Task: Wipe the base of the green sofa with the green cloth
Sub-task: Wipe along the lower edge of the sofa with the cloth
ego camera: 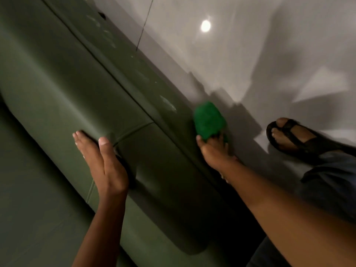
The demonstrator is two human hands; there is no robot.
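Note:
The green sofa [57, 83] fills the left half of the view, running diagonally. Its base [154, 89] is the lower strip beside the floor, marked with pale smudges. My right hand [213, 149] presses a bright green cloth [209, 119] against the base near the floor, fingers closed on the cloth's lower end. My left hand [98, 157] lies flat on the front edge of a seat cushion, fingers spread, holding nothing.
Glossy grey floor tiles [240, 54] lie to the right of the sofa, with a ceiling light's reflection. My foot in a black sandal [294, 135] stands on the floor right of the cloth. A knee in blue jeans [331, 176] sits at the right edge.

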